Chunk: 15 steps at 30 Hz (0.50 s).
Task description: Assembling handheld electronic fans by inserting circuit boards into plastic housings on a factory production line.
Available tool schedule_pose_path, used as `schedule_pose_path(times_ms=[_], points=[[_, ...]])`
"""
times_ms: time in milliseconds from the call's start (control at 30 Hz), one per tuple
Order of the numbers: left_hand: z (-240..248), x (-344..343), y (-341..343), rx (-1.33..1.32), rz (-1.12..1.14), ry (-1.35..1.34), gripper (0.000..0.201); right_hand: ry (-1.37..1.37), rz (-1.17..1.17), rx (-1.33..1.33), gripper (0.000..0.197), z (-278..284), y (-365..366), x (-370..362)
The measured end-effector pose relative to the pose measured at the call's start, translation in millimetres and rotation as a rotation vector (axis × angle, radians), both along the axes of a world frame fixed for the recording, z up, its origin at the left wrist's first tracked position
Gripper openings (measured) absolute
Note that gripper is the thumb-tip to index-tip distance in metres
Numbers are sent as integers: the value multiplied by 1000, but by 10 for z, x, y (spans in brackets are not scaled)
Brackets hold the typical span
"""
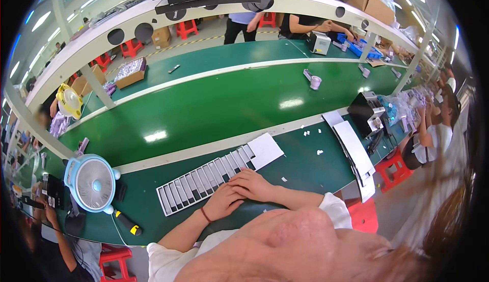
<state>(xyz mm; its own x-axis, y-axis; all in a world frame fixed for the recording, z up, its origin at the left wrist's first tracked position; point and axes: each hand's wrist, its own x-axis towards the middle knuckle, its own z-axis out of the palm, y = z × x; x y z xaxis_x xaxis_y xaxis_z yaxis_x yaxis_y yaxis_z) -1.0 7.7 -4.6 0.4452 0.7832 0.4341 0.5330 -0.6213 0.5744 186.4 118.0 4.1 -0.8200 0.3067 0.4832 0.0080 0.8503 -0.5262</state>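
Both my hands rest together at the near edge of a long white tray (179, 191) with a row of narrow slots. My left hand (222, 204) lies with its fingers loosely extended toward the right, and nothing shows in it. Across its fingers lies my right hand (250, 185), its own fingers stretched out and partly covering the left. The right fingertips reach the tray's near edge. Dark green table surface shows through some of the slots. At the tray's right end is a flat white piece (266, 151), square-cornered and blank.
A light blue fan (94, 184) and a yellow-and-black handled tool (128, 223) are to the left. White panels (352, 147) and a black machine (365, 113) stand to the right. Beyond runs a green conveyor belt (214, 106) carrying purple parts (315, 82). Co-workers sit around.
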Motion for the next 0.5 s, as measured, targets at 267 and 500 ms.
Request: schedule_pose_path(times_ms=[267,500], points=[[-32,-23,28,8,-9,8,20,37,15,5,21,11,26,-29],[-93,-20,33,30,-1,23,21,33,38,11,21,4,43,-23]])
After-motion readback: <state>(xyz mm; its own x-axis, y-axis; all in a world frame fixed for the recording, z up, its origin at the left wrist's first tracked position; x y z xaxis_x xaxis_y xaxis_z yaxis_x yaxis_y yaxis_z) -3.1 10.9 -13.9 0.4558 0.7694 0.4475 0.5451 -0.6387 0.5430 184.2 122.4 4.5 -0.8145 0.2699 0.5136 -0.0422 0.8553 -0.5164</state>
